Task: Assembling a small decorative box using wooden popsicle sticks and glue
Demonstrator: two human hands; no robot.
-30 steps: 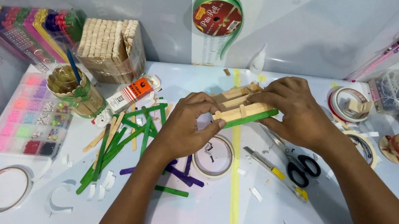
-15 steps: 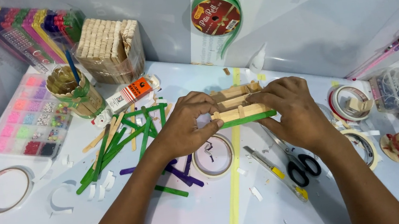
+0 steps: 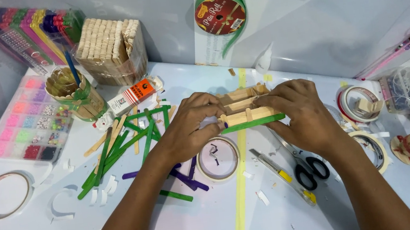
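Note:
Both my hands hold a small structure of plain wooden craft sticks (image 3: pixel 242 105) just above the white table (image 3: pixel 188 224). My left hand (image 3: pixel 188 125) grips its left end, fingers curled over the sticks. My right hand (image 3: pixel 300 109) grips the right end. A green stick (image 3: pixel 252 123) runs along the structure's near lower edge, pinched between both hands. Under my hands lie a roll of tape (image 3: pixel 217 159) and purple sticks (image 3: pixel 190 178).
Loose green sticks (image 3: pixel 118 146) lie left of my hands. A bead box (image 3: pixel 29 121), a stick cup (image 3: pixel 71 93), a stack of plain sticks (image 3: pixel 110 51) and a green ribbon spool (image 3: pixel 220 14) stand behind. Scissors (image 3: pixel 306 167), a yellow cutter (image 3: pixel 280 174) and tape rolls (image 3: pixel 361 103) lie to the right.

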